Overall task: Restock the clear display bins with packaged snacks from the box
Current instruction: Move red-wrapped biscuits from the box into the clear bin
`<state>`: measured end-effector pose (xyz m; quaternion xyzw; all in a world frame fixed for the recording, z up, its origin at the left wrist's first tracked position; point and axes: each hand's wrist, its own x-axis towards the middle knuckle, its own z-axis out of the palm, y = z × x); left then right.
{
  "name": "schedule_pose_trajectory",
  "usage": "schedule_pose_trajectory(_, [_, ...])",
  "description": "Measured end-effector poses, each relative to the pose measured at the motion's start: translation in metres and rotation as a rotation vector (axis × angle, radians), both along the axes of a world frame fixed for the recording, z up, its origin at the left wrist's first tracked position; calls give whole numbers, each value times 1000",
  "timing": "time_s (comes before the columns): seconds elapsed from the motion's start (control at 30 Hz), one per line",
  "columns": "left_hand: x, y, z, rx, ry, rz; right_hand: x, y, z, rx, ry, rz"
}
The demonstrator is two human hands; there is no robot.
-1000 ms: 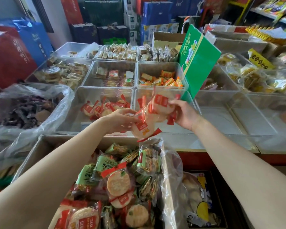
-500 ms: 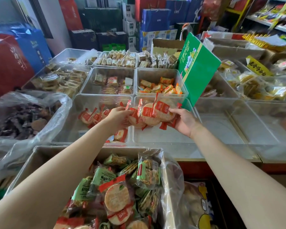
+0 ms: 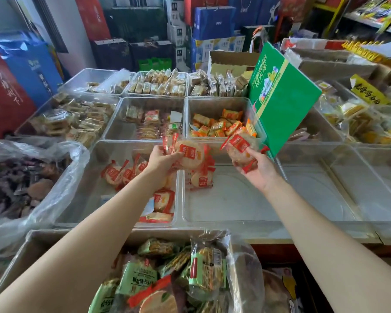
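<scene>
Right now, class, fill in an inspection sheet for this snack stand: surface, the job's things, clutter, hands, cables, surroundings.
Surface: clear display bins in rows, the near right one almost bare.
Job's things: red-labelled rice cracker packs in the near left bin; box of green and red packs below.
Clutter: green carton tilted over the bins; plastic bag of dark snacks.
Hands: left hand and right hand each grip cracker packs.
Cables: nothing seen.
Surroundings: stacked gift boxes behind.

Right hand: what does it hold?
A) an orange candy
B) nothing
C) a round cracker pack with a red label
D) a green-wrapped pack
C: the right hand has its fingers curled round a round cracker pack with a red label, held above the nearly bare clear bin.
</scene>
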<state>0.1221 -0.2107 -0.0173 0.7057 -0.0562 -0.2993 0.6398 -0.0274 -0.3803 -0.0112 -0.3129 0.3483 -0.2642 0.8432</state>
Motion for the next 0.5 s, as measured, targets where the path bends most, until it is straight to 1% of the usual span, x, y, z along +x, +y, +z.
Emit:
schedule_pose_trajectory(0.1, [16,-19,-7,15,0,44,16,-4,-7,-13,41,98])
schedule_pose_trajectory(0.17, [18,-36,-14,32,26,-9,31,0,-16,-21,71,227])
schedule_pose_trajectory(0.23, [16,-50,-21,69,62,-80,43,3,-26,-4,92,289])
schedule_pose_trajectory(0.33, [22,-56,-35,33,145,-149,46,-5,-45,46,99,261])
schedule_pose_trajectory(0.4, [31,-55,-42,43,155,-191,45,-14,-57,61,132,228])
schedule_pose_trajectory(0.5, [45,-57,-48,47,158,-170,45,-30,-67,58,162,140])
